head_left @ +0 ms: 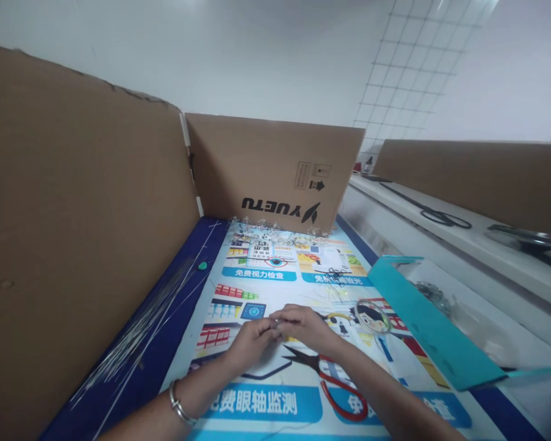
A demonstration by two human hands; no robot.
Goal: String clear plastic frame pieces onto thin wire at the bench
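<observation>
Two hands (252, 344) (307, 326), tiny pinched piece (275, 323); loop-handled scissors (310, 361), thin straight strands (140, 337)

We see a dark blue table (178, 324) with a bright printed sheet (275, 294) over its middle; thin pale strands (133, 340) run along the left edge, a small green piece (202, 266) beyond them; clear bits (275, 234) litter the far edge – a dark tangle (336, 275) lies nearer us; towards the right edge we find a clear round object (376, 331) and an open teal box (422, 331); red-handled scissors (312, 361) lie near the near edge.
</observation>
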